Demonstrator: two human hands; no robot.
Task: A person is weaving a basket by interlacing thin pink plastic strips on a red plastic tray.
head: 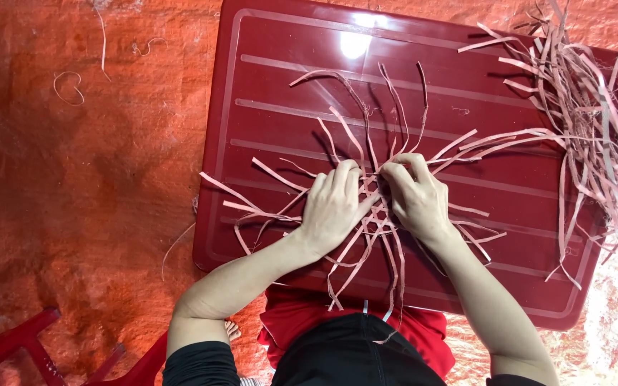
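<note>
Orange tarp floor (73,179); glossy red table (266,86).

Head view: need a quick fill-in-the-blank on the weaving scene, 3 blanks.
1. Both hands, the left hand and the right hand, press on crossed strips laid on a ____ plastic tabletop.
2. A loose pile of spare strips lies at the tabletop's ____ edge.
3. The floor covering under the table is ____ in colour.

Missing words: red; right; orange
</note>
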